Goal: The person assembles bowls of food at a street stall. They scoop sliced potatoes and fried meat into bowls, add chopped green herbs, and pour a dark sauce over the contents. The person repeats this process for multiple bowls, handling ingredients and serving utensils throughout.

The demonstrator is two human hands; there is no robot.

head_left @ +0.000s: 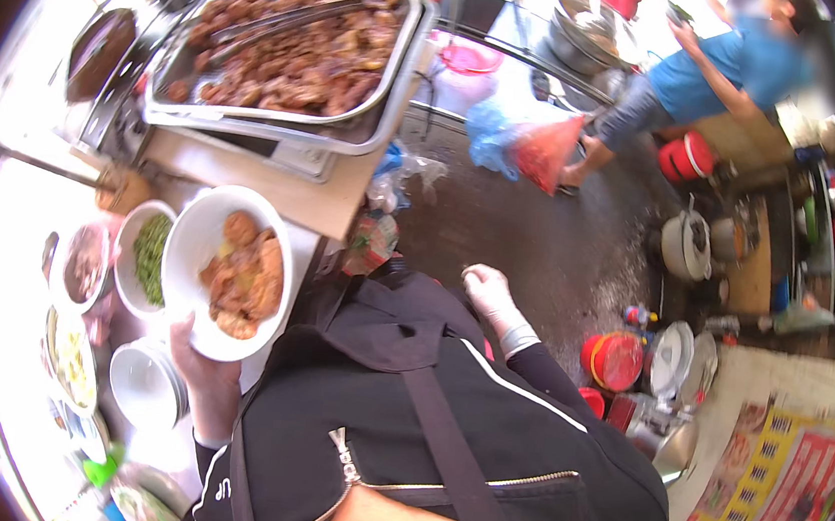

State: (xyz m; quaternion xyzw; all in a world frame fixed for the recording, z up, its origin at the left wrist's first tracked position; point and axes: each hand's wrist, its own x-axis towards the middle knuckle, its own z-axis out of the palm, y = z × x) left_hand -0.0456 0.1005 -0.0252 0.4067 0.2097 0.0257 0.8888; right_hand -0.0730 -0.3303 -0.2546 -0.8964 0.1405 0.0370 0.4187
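My left hand [201, 365] grips the near side of a white bowl [181, 258], with the thumb up against its outer wall. Pieces of browned, sauced meat [244, 284] lie inside the bowl, which tilts a little toward me. In a pale glove, my right hand [488, 293] hangs over the dark floor to my right, its fingers curled and nothing showing in them. Beyond the bowl sits a large metal tray [280, 120] heaped with similar meat [326, 61]. Metal tongs [280, 18] rest on that heap.
Left of the held bowl stand a bowl of chopped greens [149, 257], a bowl of pinkish food [85, 269] and stacked white bowls [144, 385]. A person in blue [712, 68] works at the far right. Red lidded buckets [614, 360] and pots [685, 246] stand on the right.
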